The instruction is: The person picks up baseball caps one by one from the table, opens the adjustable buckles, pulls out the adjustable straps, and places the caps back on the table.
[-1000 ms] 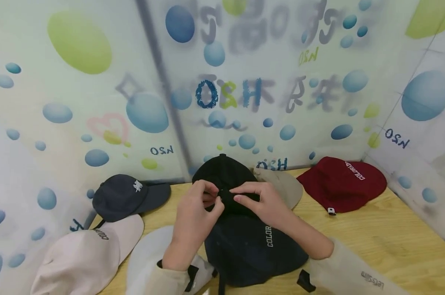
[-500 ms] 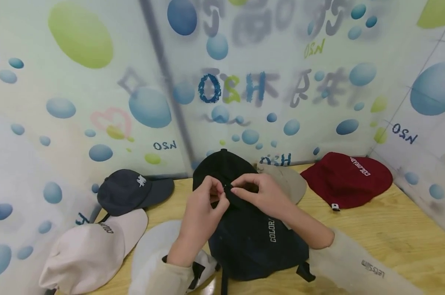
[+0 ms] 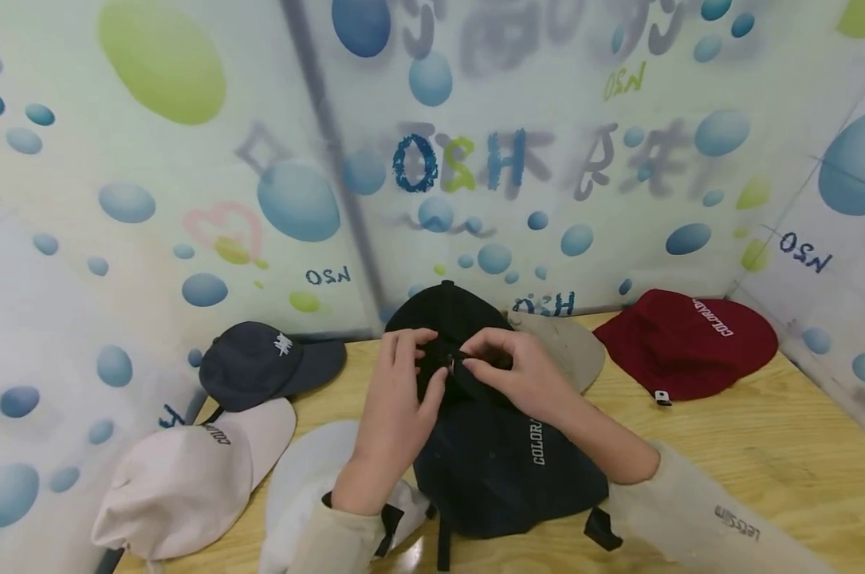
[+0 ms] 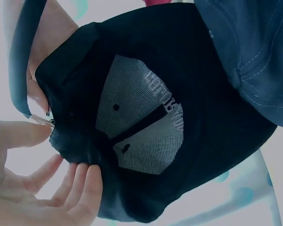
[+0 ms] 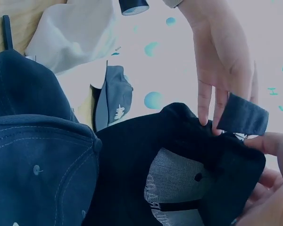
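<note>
In the head view, a black cap (image 3: pixel 446 307) is held up at the middle, its opening showing in the left wrist view. My left hand (image 3: pixel 399 406) holds its back edge; in the left wrist view the thumb touches a small metal buckle (image 4: pixel 41 120) and the fingers lie along the cloth. My right hand (image 3: pixel 536 379) pinches the black strap beside the buckle. A loose strap end (image 5: pixel 243 114) stands up between both hands in the right wrist view. Just below them lies a navy cap (image 3: pixel 489 478) with white lettering.
A dark cap (image 3: pixel 249 367), a pale pink cap (image 3: pixel 181 486) and a white cap (image 3: pixel 303 478) lie on the left. A beige cap (image 3: pixel 572 347) and a red cap (image 3: pixel 679 347) are on the right of the wooden table (image 3: pixel 748 470), against a patterned wall curtain.
My left fingers have straightened somewhat along the black cap's edge. More of the strap now shows by my right fingertips. The head view has shifted slightly, moving the caps right and up.
</note>
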Demonstrator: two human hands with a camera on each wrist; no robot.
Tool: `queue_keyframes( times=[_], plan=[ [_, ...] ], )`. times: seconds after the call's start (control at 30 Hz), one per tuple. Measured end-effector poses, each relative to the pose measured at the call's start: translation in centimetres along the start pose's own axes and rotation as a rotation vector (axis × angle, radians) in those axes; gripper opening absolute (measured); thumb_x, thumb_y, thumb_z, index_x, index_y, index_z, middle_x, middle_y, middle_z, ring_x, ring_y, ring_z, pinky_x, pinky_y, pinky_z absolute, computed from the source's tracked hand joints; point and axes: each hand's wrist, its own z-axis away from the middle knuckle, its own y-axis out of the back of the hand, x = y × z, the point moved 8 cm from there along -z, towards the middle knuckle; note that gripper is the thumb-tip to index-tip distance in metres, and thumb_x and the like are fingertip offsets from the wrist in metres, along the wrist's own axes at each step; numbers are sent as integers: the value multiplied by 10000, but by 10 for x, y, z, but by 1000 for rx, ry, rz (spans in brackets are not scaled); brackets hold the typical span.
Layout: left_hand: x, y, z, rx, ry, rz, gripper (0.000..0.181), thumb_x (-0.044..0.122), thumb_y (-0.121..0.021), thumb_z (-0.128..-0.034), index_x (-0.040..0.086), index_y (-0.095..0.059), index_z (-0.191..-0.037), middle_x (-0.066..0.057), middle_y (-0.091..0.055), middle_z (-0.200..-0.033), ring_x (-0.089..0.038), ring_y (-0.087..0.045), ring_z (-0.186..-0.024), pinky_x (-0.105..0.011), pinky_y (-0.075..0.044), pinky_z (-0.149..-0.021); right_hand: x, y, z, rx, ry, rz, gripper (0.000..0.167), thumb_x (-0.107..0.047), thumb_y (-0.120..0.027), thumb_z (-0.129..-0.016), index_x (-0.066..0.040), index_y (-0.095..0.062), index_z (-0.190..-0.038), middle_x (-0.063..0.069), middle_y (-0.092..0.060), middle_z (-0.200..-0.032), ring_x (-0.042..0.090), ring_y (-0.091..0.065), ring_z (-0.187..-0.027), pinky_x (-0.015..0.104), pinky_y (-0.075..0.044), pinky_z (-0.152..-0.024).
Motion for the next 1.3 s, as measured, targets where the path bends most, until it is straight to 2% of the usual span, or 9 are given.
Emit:
queue_keyframes(
  times=[0.07, 0.17, 0.43, 0.57, 0.83, 1.0, 1.1, 1.3],
  plan=[
    [0, -1, 0, -3, -15, -33, 426, 118, -709, -925, 132, -541, -1315, -98, -516, -1251, -226, -578, -1093, -360, -549, -936, -1, -1, 0, -4, 6, 6, 106, -86, -638, -959, -59, -710, -1032, 97, -713, -947, 123, -588, -759, 242, -515, -703],
    [-2, -2, 1, -13, -26, -41, 418, 101, -741, -897, 168, -591, -1281, -72, -538, -1229, -207, -603, -1078, -344, -561, -920, -2, -5, 0, -23, 11, 16, 114, -91, -628, -969, -67, -703, -1052, 75, -707, -979, 126, -598, -812, 245, -521, -744],
    [-5, 2, 1, -18, -32, -55, 363, 104, -751, -887, 175, -631, -1222, -33, -577, -1163, -186, -646, -1017, -311, -584, -879, -4, -10, -2, -60, 58, -3, 118, -66, -610, -976, -43, -693, -1056, 93, -699, -1013, 131, -595, -875, 259, -519, -813],
    [-9, 6, 0, -19, -14, -44, 380, 69, -737, -892, 154, -620, -1243, -43, -581, -1187, -188, -647, -1056, -316, -589, -879, -4, -10, -3, -82, 62, -23, 132, -67, -602, -981, -26, -688, -1072, 112, -697, -1047, 160, -595, -911, 270, -519, -840],
    [-29, 9, -2, -56, 114, 118, 394, 19, -640, -950, 152, -560, -1313, -63, -564, -1283, -212, -639, -1140, -354, -590, -896, 0, -6, 2, -90, 40, -48, 154, -66, -591, -987, -10, -685, -1096, 119, -696, -1067, 169, -584, -958, 261, -506, -875],
    [-32, 7, -4, -89, 141, 347, 395, 9, -555, -991, 131, -530, -1366, -107, -561, -1353, -252, -649, -1153, -399, -584, -913, 2, -3, 3, -74, 25, -52, 159, -70, -589, -990, -6, -684, -1101, 125, -694, -1070, 176, -583, -937, 257, -507, -845],
    [-32, 4, -3, -117, 160, 438, 425, 31, -557, -990, 127, -503, -1400, -126, -544, -1385, -269, -637, -1159, -420, -570, -939, 2, -5, 1, -65, 18, -42, 157, -80, -595, -988, -17, -687, -1099, 117, -700, -1062, 180, -595, -935, 262, -510, -845],
    [-32, -3, -1, -124, 205, 431, 450, 185, -655, -974, 162, -506, -1397, -92, -544, -1387, -261, -617, -1143, -418, -565, -946, 2, -9, -1, -58, 7, -12, 154, -114, -600, -994, -45, -696, -1093, 97, -704, -1073, 178, -617, -971, 308, -512, -867]
  ],
)
